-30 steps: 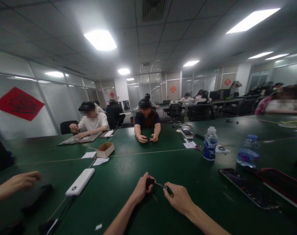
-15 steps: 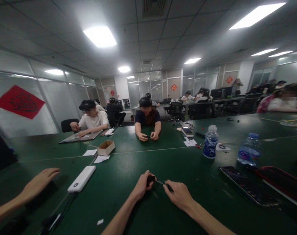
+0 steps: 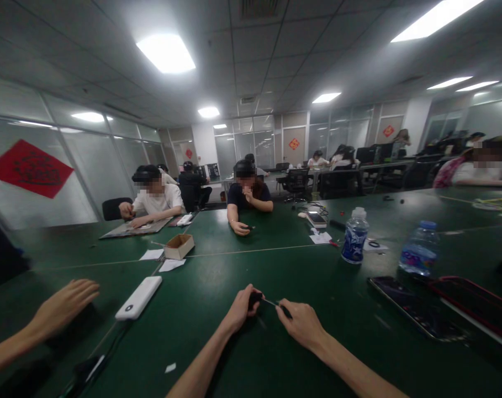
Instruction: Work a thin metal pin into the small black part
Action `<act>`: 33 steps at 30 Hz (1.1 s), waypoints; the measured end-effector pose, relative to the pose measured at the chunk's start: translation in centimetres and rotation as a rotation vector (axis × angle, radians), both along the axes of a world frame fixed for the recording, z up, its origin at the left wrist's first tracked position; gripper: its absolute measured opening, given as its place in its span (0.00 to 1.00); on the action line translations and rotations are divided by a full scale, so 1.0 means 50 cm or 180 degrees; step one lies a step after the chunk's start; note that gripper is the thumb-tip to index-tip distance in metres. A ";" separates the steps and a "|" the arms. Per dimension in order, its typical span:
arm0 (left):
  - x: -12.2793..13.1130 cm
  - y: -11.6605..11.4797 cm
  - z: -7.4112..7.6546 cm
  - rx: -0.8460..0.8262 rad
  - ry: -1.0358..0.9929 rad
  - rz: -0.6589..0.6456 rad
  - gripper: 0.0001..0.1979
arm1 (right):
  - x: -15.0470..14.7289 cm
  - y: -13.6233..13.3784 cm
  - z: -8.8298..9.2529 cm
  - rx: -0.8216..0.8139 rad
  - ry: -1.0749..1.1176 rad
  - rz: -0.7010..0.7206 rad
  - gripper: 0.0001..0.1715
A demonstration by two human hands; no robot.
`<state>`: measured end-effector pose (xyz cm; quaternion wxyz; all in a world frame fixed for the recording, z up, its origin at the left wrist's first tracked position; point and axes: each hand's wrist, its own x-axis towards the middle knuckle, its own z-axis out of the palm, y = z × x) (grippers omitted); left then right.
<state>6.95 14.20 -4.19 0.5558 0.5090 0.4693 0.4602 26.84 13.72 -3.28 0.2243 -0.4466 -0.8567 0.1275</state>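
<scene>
Both my hands rest on the green table (image 3: 275, 271) near its front edge. My left hand (image 3: 240, 309) is closed around a small black object (image 3: 254, 299). My right hand (image 3: 302, 325) is pinched on a thin dark tool (image 3: 275, 304) whose tip points at that black object. The two hands are a few centimetres apart, joined by the tool. What the black object is stays unclear, as my fingers cover most of it.
Another person's hand (image 3: 64, 307) lies flat at the left, beside a white power bank (image 3: 138, 298) with a cable. Two water bottles (image 3: 354, 236) stand at the right, near a dark phone (image 3: 412, 315) and a red-edged case. A small cardboard box (image 3: 178, 246) and paper scraps lie farther back. Several people sit across the table.
My hands have stayed together on the tool and black object. The other person's hand at the left has reached forward and flattened. The person opposite has raised one hand to the face.
</scene>
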 end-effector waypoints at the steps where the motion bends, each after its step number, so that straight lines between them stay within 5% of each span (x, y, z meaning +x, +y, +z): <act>1: 0.000 -0.001 0.002 0.0011 0.0011 -0.0035 0.29 | 0.000 0.000 0.000 -0.0018 0.0011 0.0027 0.21; 9: 0.004 -0.011 0.018 0.0107 0.0159 -0.0235 0.30 | 0.001 0.003 -0.014 -0.0130 0.0244 0.0121 0.21; 19: 0.003 -0.002 -0.009 0.0367 0.0421 -0.0268 0.27 | 0.001 0.003 -0.014 -0.0168 0.0340 0.0173 0.19; 33: 0.002 -0.011 0.005 0.0343 0.0618 -0.0299 0.33 | 0.012 -0.003 -0.008 0.0501 0.0055 0.0437 0.21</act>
